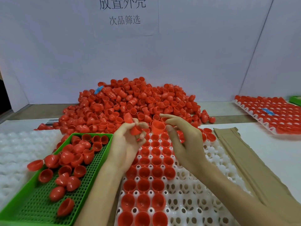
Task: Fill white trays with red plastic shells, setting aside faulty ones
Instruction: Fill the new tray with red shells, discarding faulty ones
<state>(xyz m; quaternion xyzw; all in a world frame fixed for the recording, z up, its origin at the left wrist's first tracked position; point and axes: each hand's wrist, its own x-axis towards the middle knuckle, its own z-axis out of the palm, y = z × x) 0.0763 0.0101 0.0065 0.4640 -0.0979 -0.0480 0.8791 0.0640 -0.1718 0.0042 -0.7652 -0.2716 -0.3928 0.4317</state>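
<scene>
single shell (157, 127): red, mouth facing up, held in the air between the two hands, right over the far end of the white tray
right hand (184, 141): thumb pressed on the side of the single shell and a finger on its far side, so a light pinch; the other fingers are stretched out loose
held shells (134, 129): a couple of red ones bunched together; can't tell the exact number
left hand (127, 144): fingers curled tight round the held shells, wrist over the gap between the green tray and the white tray
white tray (195, 207): middle of the table, under both forearms; left columns are loaded with red shells mouth up, right side shows bare sockets
shell pile (130, 103): big heap of red shells behind the hands, against the back wall, with a blue scrap (98, 89) near its top left
green tray (32, 209): perforated, just left of the white tray, with a loose scatter of red shells in it
empty tray (13, 152): white, far left, partly under the green tray
full tray (268, 115): far right, well apart, every socket red
cardboard (244, 160): brown strip lying along the white tray's right edge
sign (123, 12): paper with printed characters up on the wall
</scene>
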